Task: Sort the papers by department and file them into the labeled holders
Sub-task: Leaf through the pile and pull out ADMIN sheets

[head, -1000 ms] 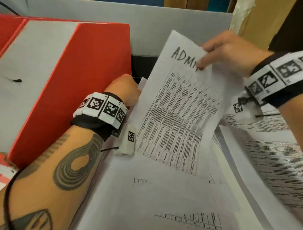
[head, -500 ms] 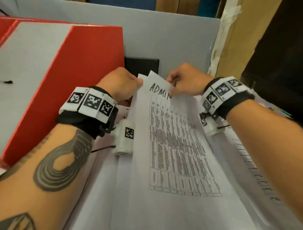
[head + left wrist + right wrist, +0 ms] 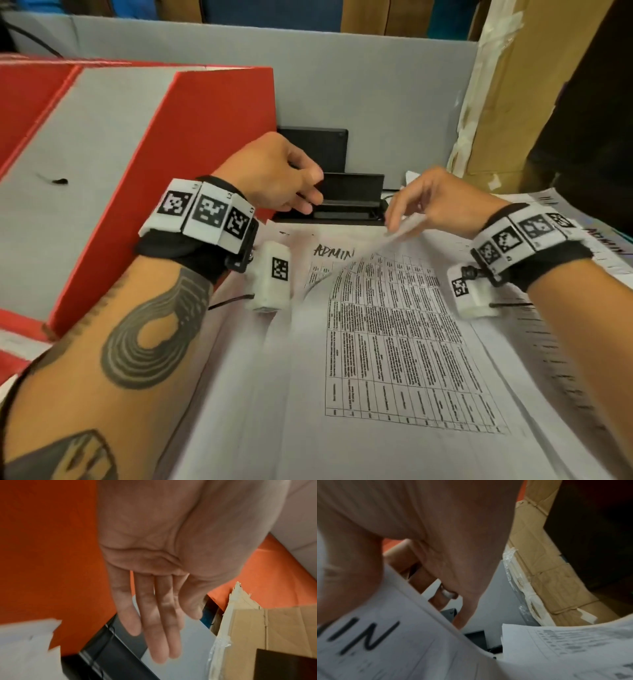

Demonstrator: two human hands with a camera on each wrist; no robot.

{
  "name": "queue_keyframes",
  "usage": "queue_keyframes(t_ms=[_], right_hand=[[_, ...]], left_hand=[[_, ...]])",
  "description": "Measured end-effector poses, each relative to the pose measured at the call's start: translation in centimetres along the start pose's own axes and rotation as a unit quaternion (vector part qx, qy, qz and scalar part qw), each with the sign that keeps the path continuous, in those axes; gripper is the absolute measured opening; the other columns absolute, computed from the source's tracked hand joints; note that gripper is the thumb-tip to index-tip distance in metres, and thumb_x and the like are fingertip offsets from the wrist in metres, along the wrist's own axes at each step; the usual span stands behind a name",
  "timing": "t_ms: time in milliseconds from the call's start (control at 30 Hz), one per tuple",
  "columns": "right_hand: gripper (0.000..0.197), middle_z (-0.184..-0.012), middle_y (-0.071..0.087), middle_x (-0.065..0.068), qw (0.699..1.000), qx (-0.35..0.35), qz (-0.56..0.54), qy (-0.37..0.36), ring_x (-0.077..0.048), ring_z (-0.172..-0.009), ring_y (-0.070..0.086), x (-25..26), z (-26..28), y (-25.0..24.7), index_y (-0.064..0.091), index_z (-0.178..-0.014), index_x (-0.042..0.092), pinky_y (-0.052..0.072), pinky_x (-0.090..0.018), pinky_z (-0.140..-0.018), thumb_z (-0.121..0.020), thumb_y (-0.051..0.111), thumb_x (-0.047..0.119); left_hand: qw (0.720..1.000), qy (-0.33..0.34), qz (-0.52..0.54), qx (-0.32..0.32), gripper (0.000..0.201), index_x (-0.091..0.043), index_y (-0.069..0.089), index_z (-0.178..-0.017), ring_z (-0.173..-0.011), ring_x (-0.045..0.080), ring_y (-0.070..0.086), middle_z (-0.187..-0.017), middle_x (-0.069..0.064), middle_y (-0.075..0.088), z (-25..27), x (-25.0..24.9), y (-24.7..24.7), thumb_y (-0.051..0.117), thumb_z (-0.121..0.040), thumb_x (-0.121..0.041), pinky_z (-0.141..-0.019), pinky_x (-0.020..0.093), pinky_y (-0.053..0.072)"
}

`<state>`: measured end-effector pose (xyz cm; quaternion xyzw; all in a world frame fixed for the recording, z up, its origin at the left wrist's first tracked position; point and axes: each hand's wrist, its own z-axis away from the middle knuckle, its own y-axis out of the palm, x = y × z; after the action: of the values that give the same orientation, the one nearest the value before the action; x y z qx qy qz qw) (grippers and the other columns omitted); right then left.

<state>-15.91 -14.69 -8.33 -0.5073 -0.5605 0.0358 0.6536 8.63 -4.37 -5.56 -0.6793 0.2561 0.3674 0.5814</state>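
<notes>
A printed sheet headed ADMIN lies on top of the paper pile in front of me. My right hand pinches its top right corner and curls it up off the pile. In the right wrist view the thumb sits on the sheet beside the letters "IN". My left hand is off the paper, by a black holder at the back. In the left wrist view its fingers are straight and hold nothing, above the black holder.
A tall red and grey holder stands close on the left. A grey partition closes the back, with taped cardboard to its right. More printed sheets spread to the right, one also marked ADMIN.
The ADMIN sheet came down from the air onto the pile. My left hand let go of its top edge and moved back to the black holder. My right hand still pinches the corner.
</notes>
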Motion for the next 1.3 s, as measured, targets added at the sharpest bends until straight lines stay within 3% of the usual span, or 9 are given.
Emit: queue_keyframes(t_ms=[100, 267, 500, 667, 767, 933, 1133, 1200, 1300], right_hand=[[0.045, -0.095, 0.079, -0.01, 0.999, 0.028, -0.04, -0.021, -0.018, -0.092, 0.074, -0.2, 0.8, -0.7, 0.082, -0.065, 0.021, 0.058, -0.024, -0.078, -0.075, 0.074, -0.022], [0.028, -0.094, 0.081, -0.008, 0.999, 0.016, -0.02, -0.028, -0.025, -0.095, 0.077, 0.0, 1.1, 0.0, 0.082, -0.087, 0.011, 0.062, -0.034, -0.087, -0.078, 0.078, -0.015], [0.027, -0.099, 0.081, 0.004, 1.0, 0.006, -0.005, 0.006, -0.017, -0.095, 0.078, 0.4, 1.2, -0.1, 0.08, -0.1, 0.024, 0.06, -0.043, -0.092, -0.082, 0.082, 0.005], [0.01, -0.091, 0.08, 0.011, 0.995, -0.09, 0.047, -0.002, -0.008, -0.082, 0.077, 3.4, 1.5, -1.0, 0.08, -0.096, 0.026, 0.061, -0.035, -0.08, -0.088, 0.08, 0.02], [0.006, -0.088, 0.079, 0.012, 0.989, -0.073, 0.127, -0.002, -0.004, -0.078, 0.074, 4.5, 1.0, -1.0, 0.079, -0.095, 0.029, 0.057, -0.029, -0.071, -0.089, 0.079, 0.026], [0.027, -0.141, 0.062, 0.007, 0.96, 0.001, 0.279, 0.0, -0.016, -0.117, 0.062, 2.3, -0.5, 2.3, 0.076, -0.118, 0.021, 0.049, -0.034, -0.095, -0.092, 0.074, 0.025], [0.047, -0.084, 0.075, 0.016, 0.99, -0.027, 0.141, 0.01, -0.001, -0.075, 0.07, 1.3, 1.4, -0.2, 0.067, -0.105, 0.021, 0.056, -0.028, -0.069, -0.069, 0.089, 0.0], [0.055, -0.077, 0.071, 0.011, 0.992, -0.015, 0.123, -0.003, -0.007, -0.068, 0.066, 1.1, 1.9, -0.7, 0.059, -0.105, 0.02, 0.055, -0.039, -0.068, -0.067, 0.087, -0.009], [0.048, -0.073, 0.075, -0.002, 0.993, 0.052, 0.105, -0.024, -0.026, -0.072, 0.071, 0.9, 2.6, -0.6, 0.078, -0.086, 0.028, 0.059, -0.046, -0.075, -0.071, 0.08, -0.018]], left_hand=[[0.978, -0.011, -0.205, 0.035, 0.014, -0.018, 0.075, -0.103, -0.081, 0.015, 0.075, -0.089, -0.002, 0.077, -1.7, -0.2, 1.2, 0.074, -0.093, -0.028, -0.075, 0.032, 0.061], [0.884, -0.038, -0.438, 0.159, 0.044, -0.026, 0.076, -0.112, -0.103, 0.02, 0.069, -0.114, -0.007, 0.073, -4.0, 1.7, 5.2, 0.085, -0.074, -0.048, -0.092, 0.038, 0.058], [0.889, -0.029, -0.444, 0.113, 0.007, -0.021, 0.071, -0.09, -0.073, 0.019, 0.066, -0.083, -0.002, 0.069, -4.4, 2.4, 5.1, 0.075, -0.089, -0.026, -0.069, 0.03, 0.055], [0.901, 0.011, -0.43, 0.058, 0.029, -0.006, 0.064, -0.124, -0.1, 0.032, 0.068, -0.116, 0.014, 0.07, -4.5, 1.8, 3.2, 0.057, -0.103, -0.024, -0.083, 0.037, 0.055], [0.895, 0.048, -0.442, 0.04, 0.013, -0.007, 0.07, -0.09, -0.072, 0.024, 0.065, -0.086, 0.008, 0.072, -4.3, -0.1, 1.6, 0.065, -0.095, -0.018, -0.068, 0.038, 0.057], [0.96, 0.066, -0.197, 0.19, 0.008, -0.023, 0.081, -0.093, -0.081, 0.016, 0.069, -0.086, 0.002, 0.078, -2.0, -3.9, -0.6, 0.076, -0.091, -0.017, -0.083, 0.032, 0.059], [0.98, -0.005, -0.024, 0.198, 0.043, -0.006, 0.069, -0.123, -0.094, 0.024, 0.076, -0.103, 0.008, 0.079, -2.2, -2.6, -1.3, 0.046, -0.109, -0.039, -0.096, 0.043, 0.058], [0.972, -0.01, -0.147, 0.184, 0.033, -0.014, 0.073, -0.116, -0.089, 0.016, 0.077, -0.099, 0.0, 0.08, -3.4, -1.3, -0.4, 0.058, -0.103, -0.041, -0.089, 0.038, 0.058], [0.889, -0.014, -0.4, 0.221, 0.056, -0.03, 0.075, -0.117, -0.1, 0.013, 0.07, -0.111, -0.01, 0.075, -4.6, 0.6, 1.9, 0.086, -0.07, -0.059, -0.091, 0.036, 0.056]])
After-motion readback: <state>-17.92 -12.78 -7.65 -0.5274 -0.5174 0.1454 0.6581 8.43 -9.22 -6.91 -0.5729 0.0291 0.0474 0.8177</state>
